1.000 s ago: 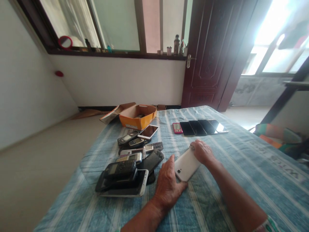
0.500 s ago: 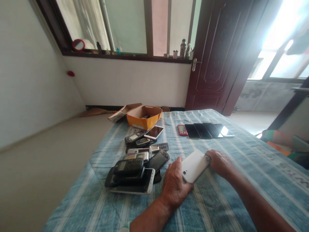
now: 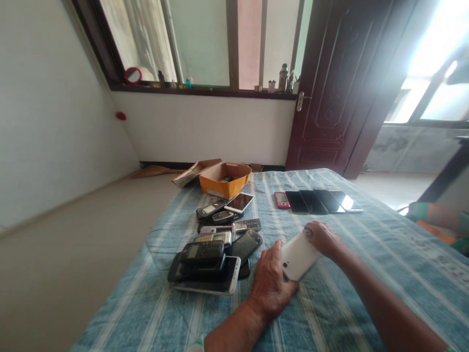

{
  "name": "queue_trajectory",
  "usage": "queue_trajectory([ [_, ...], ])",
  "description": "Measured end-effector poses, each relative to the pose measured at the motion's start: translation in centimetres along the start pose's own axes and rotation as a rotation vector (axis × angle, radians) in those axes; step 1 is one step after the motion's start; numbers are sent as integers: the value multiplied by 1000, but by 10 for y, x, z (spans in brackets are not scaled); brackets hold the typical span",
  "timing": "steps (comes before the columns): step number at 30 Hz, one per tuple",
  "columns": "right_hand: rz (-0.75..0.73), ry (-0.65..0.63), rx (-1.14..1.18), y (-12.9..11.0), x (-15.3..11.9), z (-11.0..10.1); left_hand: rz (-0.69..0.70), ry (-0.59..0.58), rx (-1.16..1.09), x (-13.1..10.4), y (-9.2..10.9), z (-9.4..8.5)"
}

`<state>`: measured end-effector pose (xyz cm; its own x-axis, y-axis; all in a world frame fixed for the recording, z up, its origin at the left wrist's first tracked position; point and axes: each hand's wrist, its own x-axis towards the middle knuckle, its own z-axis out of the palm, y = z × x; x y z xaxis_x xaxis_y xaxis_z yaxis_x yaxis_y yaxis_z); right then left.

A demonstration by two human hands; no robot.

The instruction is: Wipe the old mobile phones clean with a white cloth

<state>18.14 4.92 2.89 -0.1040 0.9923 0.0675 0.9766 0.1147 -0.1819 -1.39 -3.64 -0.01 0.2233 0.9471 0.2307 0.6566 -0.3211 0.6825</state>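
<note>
A white smartphone [image 3: 298, 256], its back facing up, is held low over the striped cloth. My left hand [image 3: 273, 278] grips its near left end, thumb along the lower edge and fingers at the left edge. My right hand [image 3: 324, 239] is closed on its far right edge, with the fingertips at the upper corner. Left of my hands lies a loose pile of old phones, among them a black keypad phone [image 3: 202, 252] on top of a large smartphone [image 3: 230, 276]. A dark slider phone [image 3: 246, 244] lies nearest my left hand.
An orange cardboard box [image 3: 220, 188] stands open at the table's far side, its lid [image 3: 194, 171] leaning beside it. Several dark smartphones [image 3: 315, 201] overlap in a row at the back right, next to a pink phone [image 3: 282, 199]. A blue striped cloth [image 3: 366, 259] covers the table.
My right hand has shifted along the white smartphone's far edge toward its upper corner. The left hand keeps its grip. The whole view has shifted slightly.
</note>
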Motion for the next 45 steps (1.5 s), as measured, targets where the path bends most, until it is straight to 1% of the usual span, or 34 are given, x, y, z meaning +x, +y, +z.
queue_trajectory([
  [8,35,-32,-33,22,-43,-4,14,-15,33,1,6,-3],
  [11,26,-40,-32,26,-53,-5,20,-14,39,2,6,-3],
  [13,27,-39,-36,26,-55,-5,21,-15,40,3,6,-3],
  [16,56,7,-56,21,-48,-3,30,-13,43,4,5,-2],
  [18,70,37,-67,14,-36,-3,34,-9,44,4,5,-3],
  [20,71,19,-83,5,-21,-3,34,-8,41,5,5,-3],
  [23,28,8,-81,-9,2,-3,29,-6,42,5,5,-4],
  [26,-24,-1,-82,-18,14,-4,36,-5,48,5,4,-4],
  [29,-32,-8,-88,-16,11,-5,41,-4,50,4,3,-3],
  [35,22,-20,-112,4,-21,-8,61,-5,53,5,1,0],
  [38,28,-47,-126,10,-29,-11,61,-5,54,6,1,0],
  [41,14,-56,-129,7,-22,-12,52,-20,57,6,3,-2],
  [45,-2,-23,-123,-3,-7,-10,35,-32,65,6,6,-5],
])
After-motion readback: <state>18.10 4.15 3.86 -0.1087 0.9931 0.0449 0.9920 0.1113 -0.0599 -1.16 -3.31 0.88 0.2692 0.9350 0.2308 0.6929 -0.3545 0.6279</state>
